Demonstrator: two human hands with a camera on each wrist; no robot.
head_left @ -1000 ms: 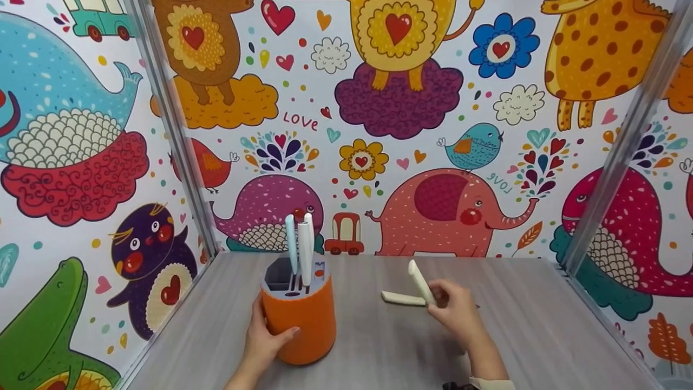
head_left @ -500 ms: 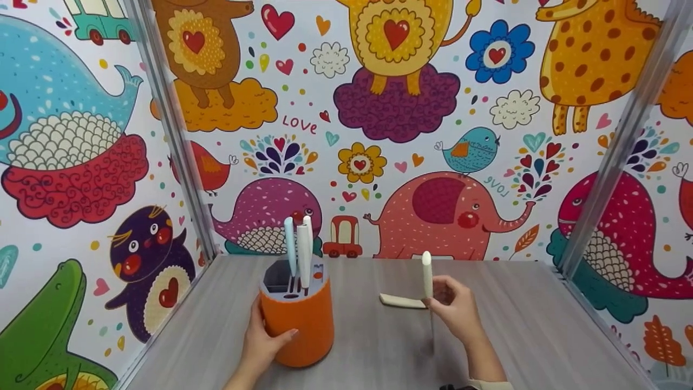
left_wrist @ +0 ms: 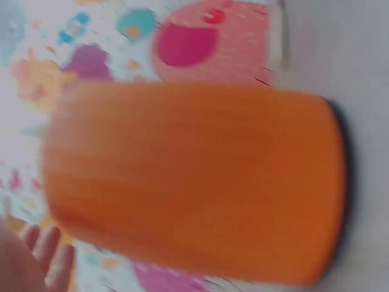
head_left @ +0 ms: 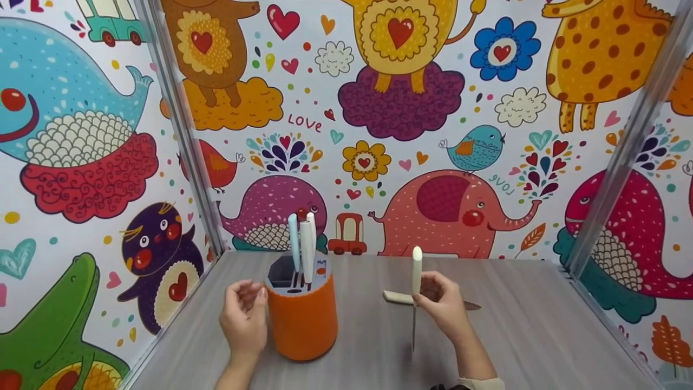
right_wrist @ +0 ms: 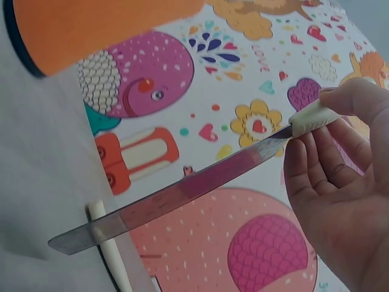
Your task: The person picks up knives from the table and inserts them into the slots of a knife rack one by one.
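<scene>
Right hand (head_left: 441, 295) has a cream-handled knife (head_left: 417, 271) pinched between thumb and fingers, right of centre in the lower half of the head view. The grip is low on the handle, close to where the blade starts, so most of the handle pokes up above the fingers and the blade hangs below them, roughly upright. Can't tell if the tip touches the table (head_left: 368, 357). In the right wrist view the blade runs from the hand at right down to the lower left, crossing in front of a second knife (head_left: 396, 297), which lies flat on the table behind the grip.

Left hand (head_left: 243, 319) is lower left of centre, fingers loosely bent with nothing in them, just beside the orange knife block (head_left: 303, 325). Can't tell whether it's touching. The block stands upright with three handles (head_left: 307, 249) sticking out, well left of the held knife.
</scene>
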